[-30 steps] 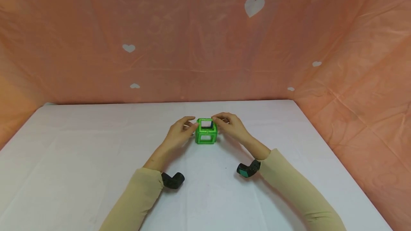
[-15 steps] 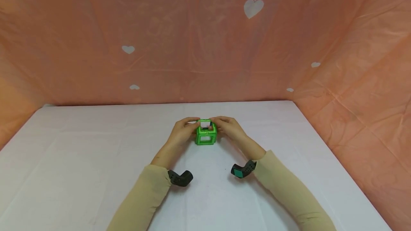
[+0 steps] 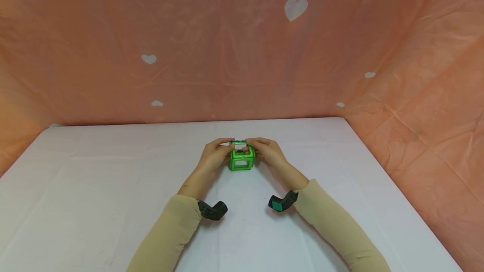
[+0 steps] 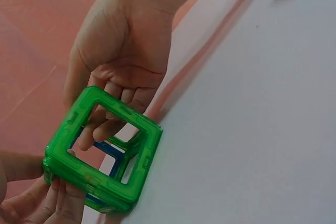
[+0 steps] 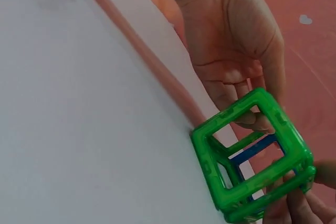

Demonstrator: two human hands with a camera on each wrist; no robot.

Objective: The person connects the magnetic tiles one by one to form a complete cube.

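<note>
A small cube of magnetic tiles [image 3: 242, 163], mostly green open frames, stands on the white table. A blue frame [image 5: 254, 150] shows on its far side in the right wrist view. My left hand [image 3: 212, 154] grips the cube's left side, thumb near the upper front. From the right, my right hand [image 3: 270, 153] holds the other side, its index finger along the top. Through the green front square [image 4: 142, 174] in the left wrist view, some right-hand fingertips [image 4: 107, 129] are visible. The cube hides parts of both hands' fingers.
The white table [image 3: 113, 179] reaches back to an orange curtain [image 3: 211, 53] printed with pale hearts. Another curtain panel slopes along the right side. Black wrist cameras [image 3: 213, 210] jut inward from both wrists, above the tabletop.
Both hands have closed in on the cube, the left moving right and the right forearm shifting left. The right fingers now reach further around it. The cube stays nearly in place.
</note>
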